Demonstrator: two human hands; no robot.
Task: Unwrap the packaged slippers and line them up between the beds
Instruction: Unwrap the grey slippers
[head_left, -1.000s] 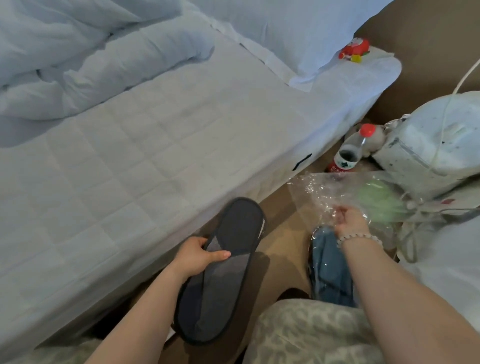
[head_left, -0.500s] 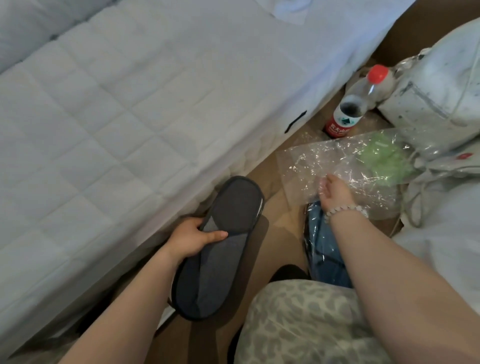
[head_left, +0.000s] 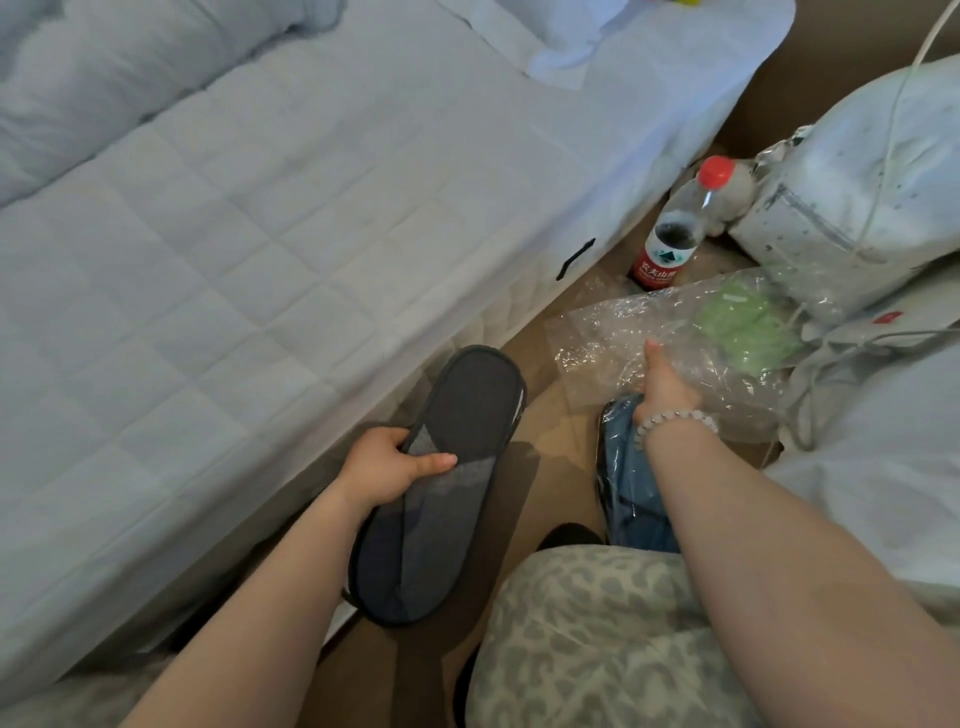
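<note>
My left hand (head_left: 387, 467) grips a dark grey slipper (head_left: 441, 483) by its middle, held sole-up over the brown floor beside the left bed. My right hand (head_left: 667, 387), with a bead bracelet at the wrist, pinches a crinkled clear plastic wrapper (head_left: 649, 332) that lies on the floor with a green patch (head_left: 743, 327) showing through it. Under my right wrist lies a blue slipper still in shiny plastic (head_left: 623, 483), partly hidden by my forearm.
The white quilted bed (head_left: 234, 249) fills the left. A red-capped water bottle (head_left: 675, 228) lies against a white bag (head_left: 857, 208) with a cord at the right. My patterned knee (head_left: 597, 639) is at the bottom; a narrow floor strip (head_left: 540, 415) runs between.
The view has shifted slightly. My right hand has moved a little further into the clear wrapper. My left hand keeps the grey slipper in nearly the same place.
</note>
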